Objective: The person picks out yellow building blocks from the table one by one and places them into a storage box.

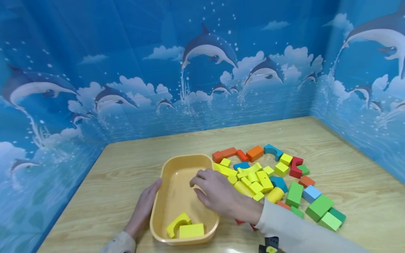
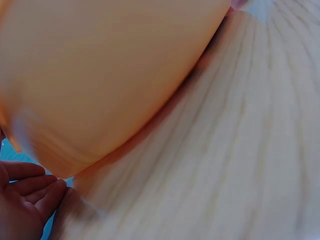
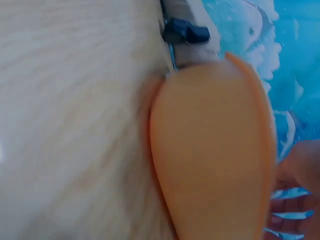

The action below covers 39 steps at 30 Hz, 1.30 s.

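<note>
A tan plastic tray [image 1: 177,191] stands on the table in the head view. Near its front end lie a yellow arch block [image 1: 172,225] and a yellow rectangular block [image 1: 191,231]. Along the tray's left outer side rests my left hand [image 1: 143,207]; the left wrist view shows its fingers [image 2: 32,187] fairly straight beside the tray wall. My right hand [image 1: 213,191] hovers over the tray's right side with loosely bent fingers, thumb apart from them, and no block shows between them. In the right wrist view that hand [image 3: 300,200] is partly hidden behind the tray.
Right of the tray spreads a pile of yellow blocks [image 1: 253,177]. Around it lie green blocks [image 1: 319,207], blue blocks [image 1: 311,193], an orange block [image 1: 255,153] and a red arch block [image 1: 295,167]. A blue dolphin-print curtain [image 1: 142,70] borders the wooden table [image 1: 123,165].
</note>
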Available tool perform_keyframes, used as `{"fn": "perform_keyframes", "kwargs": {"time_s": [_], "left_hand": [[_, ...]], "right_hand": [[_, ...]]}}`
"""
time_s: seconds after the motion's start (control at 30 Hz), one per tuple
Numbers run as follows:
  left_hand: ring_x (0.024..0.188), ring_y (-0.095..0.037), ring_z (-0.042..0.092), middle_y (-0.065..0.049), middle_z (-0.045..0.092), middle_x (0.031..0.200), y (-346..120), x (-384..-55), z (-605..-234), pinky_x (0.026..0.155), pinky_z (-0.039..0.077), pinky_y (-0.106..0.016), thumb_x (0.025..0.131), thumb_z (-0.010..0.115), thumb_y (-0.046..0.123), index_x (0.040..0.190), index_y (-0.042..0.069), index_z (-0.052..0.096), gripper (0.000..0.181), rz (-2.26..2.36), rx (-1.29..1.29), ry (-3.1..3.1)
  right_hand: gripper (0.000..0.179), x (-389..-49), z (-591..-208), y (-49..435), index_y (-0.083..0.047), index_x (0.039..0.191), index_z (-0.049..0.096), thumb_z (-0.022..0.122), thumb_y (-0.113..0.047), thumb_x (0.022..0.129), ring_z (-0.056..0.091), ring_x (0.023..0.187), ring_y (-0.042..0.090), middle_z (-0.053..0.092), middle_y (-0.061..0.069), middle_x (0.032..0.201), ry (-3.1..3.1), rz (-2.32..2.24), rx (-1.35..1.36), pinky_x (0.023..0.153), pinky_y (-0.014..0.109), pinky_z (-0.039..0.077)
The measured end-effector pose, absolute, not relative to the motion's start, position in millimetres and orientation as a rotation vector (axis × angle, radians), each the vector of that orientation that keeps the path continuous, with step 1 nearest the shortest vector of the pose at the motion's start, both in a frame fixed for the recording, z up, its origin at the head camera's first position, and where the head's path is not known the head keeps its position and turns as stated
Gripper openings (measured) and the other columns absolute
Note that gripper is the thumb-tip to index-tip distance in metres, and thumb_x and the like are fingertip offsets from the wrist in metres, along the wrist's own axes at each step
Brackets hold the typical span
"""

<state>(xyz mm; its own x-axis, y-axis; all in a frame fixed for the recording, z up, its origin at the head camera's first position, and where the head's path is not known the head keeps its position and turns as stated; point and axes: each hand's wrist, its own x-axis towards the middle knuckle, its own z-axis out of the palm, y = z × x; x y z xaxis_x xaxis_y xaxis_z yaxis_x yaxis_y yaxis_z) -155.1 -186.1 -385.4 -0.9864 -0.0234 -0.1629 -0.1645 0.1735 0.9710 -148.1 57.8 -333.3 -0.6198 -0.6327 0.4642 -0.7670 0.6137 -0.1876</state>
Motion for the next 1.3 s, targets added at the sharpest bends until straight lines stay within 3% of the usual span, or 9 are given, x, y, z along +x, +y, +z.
{"fn": "perform_keyframes", "kwargs": {"time_s": [0.13, 0.37, 0.57, 0.83, 1.3], "left_hand": [[0.094, -0.025, 0.068, -0.022, 0.064, 0.118, -188, -153, -386, 0.081, 0.058, -0.035, 0.102, 0.036, 0.051, 0.138, -0.003, 0.045, 0.066, 1.947, -0.182, 2.327], [0.092, -0.023, 0.068, -0.021, 0.065, 0.117, -192, -153, -385, 0.08, 0.058, -0.033, 0.103, 0.035, 0.049, 0.138, -0.002, 0.045, 0.063, 1.934, -0.211, 2.343], [0.097, -0.024, 0.067, -0.021, 0.062, 0.123, -191, -154, -385, 0.084, 0.056, -0.033, 0.103, 0.034, 0.05, 0.14, 0.001, 0.045, 0.063, 1.919, -0.201, 2.355], [0.1, -0.026, 0.066, -0.023, 0.058, 0.128, -189, -155, -382, 0.087, 0.056, -0.036, 0.103, 0.035, 0.048, 0.141, -0.001, 0.043, 0.063, 1.897, -0.2, 2.377], [0.092, -0.025, 0.068, -0.023, 0.063, 0.12, -186, -153, -383, 0.08, 0.058, -0.034, 0.103, 0.036, 0.047, 0.138, -0.001, 0.046, 0.061, 1.93, -0.182, 2.357]], "right_hand": [[0.016, -152, -334, 79, -0.011, 0.1, 0.069, 0.073, -0.012, 0.085, 0.058, 0.079, 0.016, 0.061, 0.0, 0.088, -2.55, 0.445, 0.918, 0.063, 0.026, 0.052], [0.019, -150, -345, 95, -0.008, 0.103, 0.064, 0.069, -0.018, 0.088, 0.052, 0.063, 0.016, 0.055, 0.003, 0.076, -2.709, 0.233, 0.763, 0.045, 0.024, 0.045], [0.016, -143, -356, 95, -0.007, 0.092, 0.061, 0.071, -0.016, 0.084, 0.053, 0.062, 0.021, 0.054, 0.005, 0.071, -2.798, 0.053, 0.733, 0.043, 0.032, 0.047], [0.015, -137, -362, 93, -0.009, 0.09, 0.061, 0.071, -0.02, 0.085, 0.053, 0.058, 0.019, 0.053, 0.005, 0.066, -2.757, -0.116, 0.749, 0.041, 0.029, 0.044], [0.017, -142, -356, 102, -0.007, 0.099, 0.061, 0.07, -0.011, 0.085, 0.042, 0.052, 0.014, 0.049, 0.004, 0.07, -2.896, 0.249, 0.759, 0.041, 0.023, 0.04]]}}
